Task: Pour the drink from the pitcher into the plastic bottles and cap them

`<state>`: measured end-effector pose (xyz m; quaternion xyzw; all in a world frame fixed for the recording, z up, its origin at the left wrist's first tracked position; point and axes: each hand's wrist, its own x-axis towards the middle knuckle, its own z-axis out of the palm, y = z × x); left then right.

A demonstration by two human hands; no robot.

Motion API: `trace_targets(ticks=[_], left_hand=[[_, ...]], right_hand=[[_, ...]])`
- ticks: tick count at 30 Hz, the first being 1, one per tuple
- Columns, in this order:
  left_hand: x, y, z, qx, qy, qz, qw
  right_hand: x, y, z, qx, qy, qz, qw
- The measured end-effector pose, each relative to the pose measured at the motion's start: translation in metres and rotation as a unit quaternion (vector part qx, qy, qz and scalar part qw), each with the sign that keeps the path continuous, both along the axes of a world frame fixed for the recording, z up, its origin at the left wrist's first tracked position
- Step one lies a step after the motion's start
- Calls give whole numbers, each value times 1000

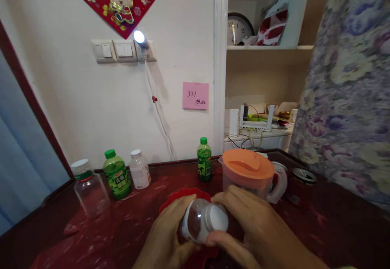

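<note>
My right hand (254,222) curves around the upper end of a small clear plastic bottle (193,220), thumb at the lower edge of its white screw cap (218,217), forefinger beside the far side of the shoulder. My left hand (166,230) wraps the body from the other side, so both hands are closed on the bottle and it lies between them. Its long axis slants: the cap tips up toward my face and to the right, the base drops away to the left, hidden by my fingers. That leaves my right hand nearer the cap and my left nearer the base. Beneath is a scalloped red dish (199,192); whether the base touches it, I cannot tell.

Just beyond my right hand stands a pitcher with an orange lid (248,167), a dark drink can (301,187) to its right. Farther back, a green-capped drink bottle (204,162) stands upright by the wall, where a pink note (195,95) is stuck.
</note>
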<state>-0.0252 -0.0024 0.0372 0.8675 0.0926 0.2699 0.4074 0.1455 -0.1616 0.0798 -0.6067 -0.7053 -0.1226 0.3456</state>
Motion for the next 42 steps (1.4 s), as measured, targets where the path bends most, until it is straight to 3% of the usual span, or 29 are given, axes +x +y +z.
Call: trace_targets(ticks=[12, 16, 19, 26, 32, 38, 42], left_hand=[[-2, 6, -9, 31, 24, 9, 999], [-3, 1, -5, 26, 22, 5, 999], [-2, -1, -1, 8, 11, 1, 1000], [-3, 6, -4, 14, -13, -11, 1000], [-4, 0, 1, 38, 47, 19, 998], [-3, 3, 3, 3, 0, -4, 1000], [-3, 2, -1, 24, 18, 26, 999]], right_hand=[[-3, -2, -3, 3, -18, -19, 1000], [-2, -1, -6, 68, -63, -67, 993], [0, -3, 0, 36, -88, -97, 991], [-4, -3, 4, -22, -34, 3, 999], [-2, -2, -1, 25, -83, -80, 993], [-3, -3, 3, -25, -35, -20, 999], [-10, 4, -8, 31, -17, -34, 999]])
